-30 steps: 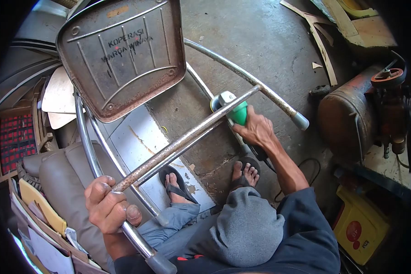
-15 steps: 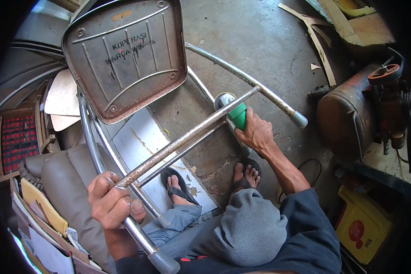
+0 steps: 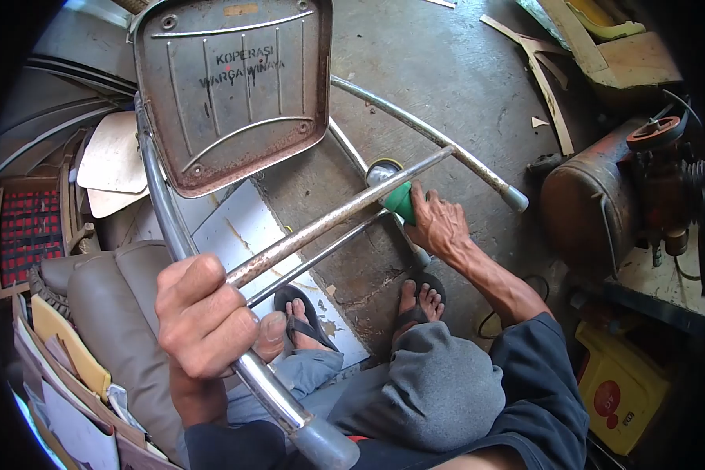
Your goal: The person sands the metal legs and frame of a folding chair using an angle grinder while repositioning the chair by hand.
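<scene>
A metal chair with a rusty, stencilled seat panel (image 3: 247, 102) and worn chrome tube legs is tipped up before me. My left hand (image 3: 211, 317) is wrapped round one chrome leg (image 3: 270, 389), where a rust-speckled crossbar (image 3: 341, 213) joins it. That leg ends in a grey rubber foot (image 3: 329, 448) close to me. My right hand (image 3: 439, 223) grips a green-bodied angle grinder (image 3: 399, 202) beyond the crossbar. Its round metal head and disc (image 3: 384, 170) are beside a chair tube; contact is unclear. The crossbar partly covers the tool.
At the right stand a rusty compressor tank (image 3: 583, 196) and a yellow container (image 3: 619, 392). Wood offcuts (image 3: 552, 94) lie on the concrete floor. Grey cushions (image 3: 121, 313) and stacked boards (image 3: 70, 384) crowd the left. My sandalled feet (image 3: 309, 325) are beneath the chair frame.
My left hand has lifted toward the camera and right, with the near leg. The seat panel has shifted right and slightly up in view. The grinder stays nearly in place, dipping slightly left.
</scene>
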Action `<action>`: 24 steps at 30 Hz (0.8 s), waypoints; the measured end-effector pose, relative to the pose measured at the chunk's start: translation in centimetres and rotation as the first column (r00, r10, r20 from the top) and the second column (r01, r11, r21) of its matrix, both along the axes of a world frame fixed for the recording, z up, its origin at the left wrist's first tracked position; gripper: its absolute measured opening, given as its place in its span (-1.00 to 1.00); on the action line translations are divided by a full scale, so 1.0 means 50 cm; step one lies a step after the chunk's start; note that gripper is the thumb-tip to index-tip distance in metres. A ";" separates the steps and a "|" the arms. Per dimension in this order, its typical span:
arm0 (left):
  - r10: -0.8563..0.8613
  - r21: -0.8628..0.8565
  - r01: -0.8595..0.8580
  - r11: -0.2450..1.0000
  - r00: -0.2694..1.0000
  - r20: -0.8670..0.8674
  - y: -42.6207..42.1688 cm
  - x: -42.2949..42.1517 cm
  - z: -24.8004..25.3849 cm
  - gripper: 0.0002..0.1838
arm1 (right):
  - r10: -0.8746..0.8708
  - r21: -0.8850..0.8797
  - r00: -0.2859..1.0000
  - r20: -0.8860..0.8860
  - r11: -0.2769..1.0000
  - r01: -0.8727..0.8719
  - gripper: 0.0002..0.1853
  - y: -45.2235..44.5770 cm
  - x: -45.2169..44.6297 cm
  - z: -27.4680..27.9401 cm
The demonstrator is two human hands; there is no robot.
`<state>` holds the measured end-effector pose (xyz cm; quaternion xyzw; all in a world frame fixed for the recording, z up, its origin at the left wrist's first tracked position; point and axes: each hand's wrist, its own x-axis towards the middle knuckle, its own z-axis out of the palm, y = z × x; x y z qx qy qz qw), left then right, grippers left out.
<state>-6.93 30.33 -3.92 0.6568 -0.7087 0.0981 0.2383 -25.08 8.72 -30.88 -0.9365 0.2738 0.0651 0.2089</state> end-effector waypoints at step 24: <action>-0.176 -0.064 0.180 0.982 0.983 0.055 -0.080 0.010 0.010 -0.61 | -0.264 0.142 0.964 -0.031 0.954 0.266 -0.09 0.054 -0.086 -0.030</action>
